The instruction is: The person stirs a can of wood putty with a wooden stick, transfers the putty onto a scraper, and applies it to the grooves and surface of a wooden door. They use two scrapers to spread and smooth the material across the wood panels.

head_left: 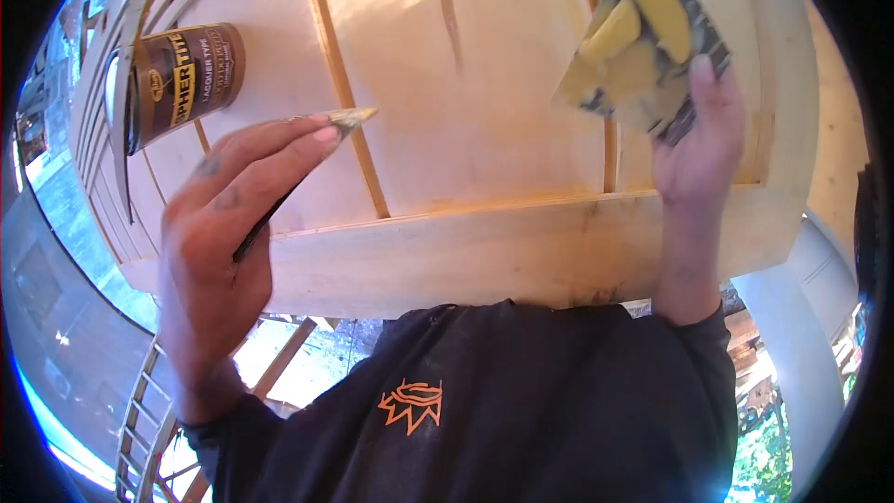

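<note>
My left hand (223,196) is closed round a putty knife (349,119), whose tip carries a little yellowish putty and points right over the wooden panel (484,130). At the upper right my right hand (703,135) grips a flat palette (643,47) by its lower corner, the thumb on its face. Thick yellow putty (656,9) lies on that palette in lumps and smears. Left of centre, beyond my left hand, a brown labelled can (191,74) stands on the panel, with a flat strip across its mouth.
Raised wooden strips (340,65) run across the panel, and a plain wooden border (484,261) forms its near edge, close to my body. A ladder (144,410) shows at the lower left. Pale curved sheeting (796,345) is at the lower right.
</note>
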### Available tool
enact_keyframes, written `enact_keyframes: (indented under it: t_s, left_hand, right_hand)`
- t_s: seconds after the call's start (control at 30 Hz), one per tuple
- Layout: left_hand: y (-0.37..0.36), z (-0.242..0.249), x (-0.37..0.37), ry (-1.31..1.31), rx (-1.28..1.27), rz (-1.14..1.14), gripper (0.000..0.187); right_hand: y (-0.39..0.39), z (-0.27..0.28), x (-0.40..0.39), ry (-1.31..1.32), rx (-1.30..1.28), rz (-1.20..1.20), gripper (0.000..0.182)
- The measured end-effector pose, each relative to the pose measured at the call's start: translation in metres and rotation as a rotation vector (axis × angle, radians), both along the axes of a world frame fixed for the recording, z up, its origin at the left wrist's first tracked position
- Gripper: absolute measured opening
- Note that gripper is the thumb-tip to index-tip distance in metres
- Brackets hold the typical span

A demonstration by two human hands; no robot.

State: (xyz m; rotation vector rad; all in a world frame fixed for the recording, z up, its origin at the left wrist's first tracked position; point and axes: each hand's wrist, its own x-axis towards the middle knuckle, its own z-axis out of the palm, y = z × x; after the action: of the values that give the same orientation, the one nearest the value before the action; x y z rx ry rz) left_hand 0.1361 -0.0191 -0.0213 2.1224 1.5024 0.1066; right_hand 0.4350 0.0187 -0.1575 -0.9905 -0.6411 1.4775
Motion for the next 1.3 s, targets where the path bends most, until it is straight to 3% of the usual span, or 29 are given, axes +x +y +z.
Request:
enact_keyframes:
  t_s: [0.07,0.13,0.2,0.3,0.43,0.53,0.57,0.77,0.93,1.03,1.13,1.23,1.3]
  left_hand:
    - [-0.024,-0.012,0.005,-0.178,0.029,0.245,0.045]
    - [-0.042,-0.028,0.015,-0.354,-0.003,0.246,0.049]
    - [-0.053,-0.043,0.028,-0.443,0.136,0.214,0.046]
    - [-0.068,-0.059,0.046,-0.514,0.501,0.174,0.042]
    - [-0.081,-0.093,0.039,-0.479,0.595,0.039,0.046]
    - [-0.077,-0.079,0.006,-0.181,0.425,0.019,0.052]
    - [-0.077,-0.074,0.003,-0.209,0.443,0.055,0.052]
    - [-0.064,-0.009,0.013,0.048,0.354,-0.245,0.041]
    - [-0.054,-0.001,0.026,0.204,0.217,-0.356,0.045]
    - [-0.051,-0.006,0.01,0.026,-0.091,-0.287,0.048]
    - [-0.057,-0.009,0.009,0.071,-0.129,-0.004,0.053]
    - [-0.069,-0.028,0.005,0.182,-0.105,-0.031,0.057]
    - [-0.074,-0.03,0.01,0.203,-0.171,-0.064,0.057]
  right_hand:
    - [-0.011,0.007,-0.017,0.066,-0.001,0.079,0.038]
    - [-0.022,0.013,-0.031,0.126,-0.028,0.142,0.038]
    - [-0.031,0.021,-0.046,0.19,-0.079,0.136,0.036]
    - [-0.044,0.034,-0.063,0.281,-0.158,0.105,0.032]
    - [-0.052,0.045,-0.059,0.295,-0.181,0.112,0.031]
    - [-0.058,0.045,-0.052,0.258,-0.159,0.079,0.029]
    - [-0.061,0.045,-0.05,0.241,-0.16,0.07,0.029]
    - [-0.078,0.034,-0.049,-0.116,0.043,0.056,0.033]
    - [-0.081,0.039,-0.054,-0.255,0.08,0.0,0.026]
    - [-0.074,0.039,-0.054,-0.292,0.073,-0.04,0.023]
    - [-0.058,0.034,-0.05,-0.341,0.067,-0.046,0.024]
    - [-0.04,0.007,-0.04,-0.416,0.083,-0.006,0.029]
    - [-0.036,-0.01,-0.028,-0.599,0.149,0.009,0.031]
